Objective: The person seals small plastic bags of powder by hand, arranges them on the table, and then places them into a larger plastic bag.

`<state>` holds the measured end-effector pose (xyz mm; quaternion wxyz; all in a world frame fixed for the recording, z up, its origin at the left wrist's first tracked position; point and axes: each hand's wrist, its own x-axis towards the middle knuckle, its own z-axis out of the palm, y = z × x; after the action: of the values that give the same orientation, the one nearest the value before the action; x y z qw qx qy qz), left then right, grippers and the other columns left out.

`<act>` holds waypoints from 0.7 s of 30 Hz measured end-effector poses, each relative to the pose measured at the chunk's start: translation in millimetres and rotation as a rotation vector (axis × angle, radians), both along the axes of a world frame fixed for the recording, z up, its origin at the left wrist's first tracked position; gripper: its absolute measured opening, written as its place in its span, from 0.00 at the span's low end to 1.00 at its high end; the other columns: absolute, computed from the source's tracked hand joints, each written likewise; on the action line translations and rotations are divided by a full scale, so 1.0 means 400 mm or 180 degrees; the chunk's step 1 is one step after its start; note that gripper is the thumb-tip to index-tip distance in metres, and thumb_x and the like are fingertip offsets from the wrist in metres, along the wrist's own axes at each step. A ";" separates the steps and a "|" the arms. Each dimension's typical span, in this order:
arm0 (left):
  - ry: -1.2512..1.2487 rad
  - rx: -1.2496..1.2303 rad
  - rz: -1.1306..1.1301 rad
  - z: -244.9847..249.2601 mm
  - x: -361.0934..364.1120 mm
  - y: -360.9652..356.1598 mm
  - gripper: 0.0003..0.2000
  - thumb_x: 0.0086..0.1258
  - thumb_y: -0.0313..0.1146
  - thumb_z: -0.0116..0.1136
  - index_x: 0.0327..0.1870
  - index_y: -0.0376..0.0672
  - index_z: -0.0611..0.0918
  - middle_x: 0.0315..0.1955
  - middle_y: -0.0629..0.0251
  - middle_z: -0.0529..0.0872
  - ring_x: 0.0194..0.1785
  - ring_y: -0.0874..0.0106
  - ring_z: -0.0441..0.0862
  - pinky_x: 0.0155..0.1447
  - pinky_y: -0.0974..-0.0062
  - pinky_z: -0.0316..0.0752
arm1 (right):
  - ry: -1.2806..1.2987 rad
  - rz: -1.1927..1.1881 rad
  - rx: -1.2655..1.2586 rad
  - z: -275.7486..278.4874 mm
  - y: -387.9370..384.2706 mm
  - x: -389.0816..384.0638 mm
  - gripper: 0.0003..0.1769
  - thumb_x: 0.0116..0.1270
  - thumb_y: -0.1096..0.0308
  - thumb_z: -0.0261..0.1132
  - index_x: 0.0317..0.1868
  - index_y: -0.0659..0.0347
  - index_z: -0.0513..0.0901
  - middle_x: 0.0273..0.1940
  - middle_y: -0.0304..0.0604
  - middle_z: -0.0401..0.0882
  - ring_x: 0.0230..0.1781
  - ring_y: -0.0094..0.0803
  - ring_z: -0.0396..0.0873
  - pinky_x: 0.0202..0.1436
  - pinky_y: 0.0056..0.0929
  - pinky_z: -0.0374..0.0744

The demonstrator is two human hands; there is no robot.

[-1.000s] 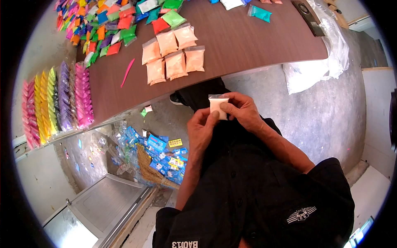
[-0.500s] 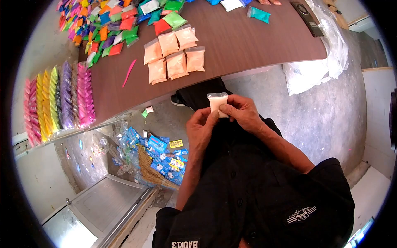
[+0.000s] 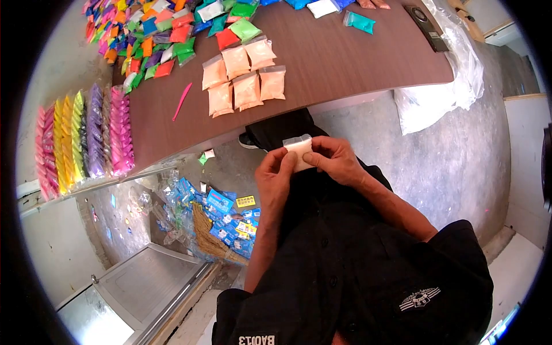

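A small clear packet with pale peach filling (image 3: 299, 150) is held over my lap, its clear top edge facing the table. My left hand (image 3: 277, 172) pinches its left side between thumb and fingers. On the right side, my right hand (image 3: 333, 159) grips it, the thumb lying across its front. Beyond my hands, several similar peach packets (image 3: 246, 90) lie in two rows near the edge of the brown table (image 3: 333, 63). A pink stick (image 3: 182, 102) rests to the left of them.
Many coloured packets (image 3: 167, 37) are heaped at the table's back left. Long strips of coloured packets (image 3: 95, 135) stand at the left end. A dark device (image 3: 426, 27) and a white plastic bag (image 3: 431, 103) are at right. Below left are a broom (image 3: 208, 231) and blue wrappers (image 3: 221, 201).
Both hands have shifted slightly left with the packet, which is now tilted a little. My right fingers sit higher behind it.
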<state>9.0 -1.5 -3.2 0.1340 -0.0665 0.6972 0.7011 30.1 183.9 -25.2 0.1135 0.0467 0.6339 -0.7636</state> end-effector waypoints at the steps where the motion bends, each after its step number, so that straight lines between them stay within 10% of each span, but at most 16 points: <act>1: 0.0000 -0.0043 -0.0074 -0.003 -0.002 -0.008 0.13 0.81 0.39 0.66 0.51 0.36 0.87 0.39 0.67 0.90 0.42 0.79 0.84 0.49 0.78 0.78 | 0.0004 0.0003 -0.0002 0.006 -0.003 0.001 0.20 0.78 0.63 0.71 0.62 0.67 0.84 0.49 0.41 0.89 0.45 0.24 0.85 0.49 0.27 0.85; 21: -0.0075 0.0163 0.0033 0.037 0.039 -0.061 0.08 0.75 0.28 0.70 0.49 0.37 0.86 0.40 0.69 0.90 0.44 0.80 0.85 0.52 0.81 0.79 | 0.0330 0.0167 0.0044 0.039 -0.049 0.007 0.14 0.77 0.66 0.66 0.56 0.66 0.86 0.46 0.40 0.86 0.44 0.25 0.83 0.51 0.28 0.83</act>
<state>24.8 -25.8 11.8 0.1403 -0.0750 0.6771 0.7185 32.9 164.4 -9.5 0.1001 -0.0087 0.6452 -0.7574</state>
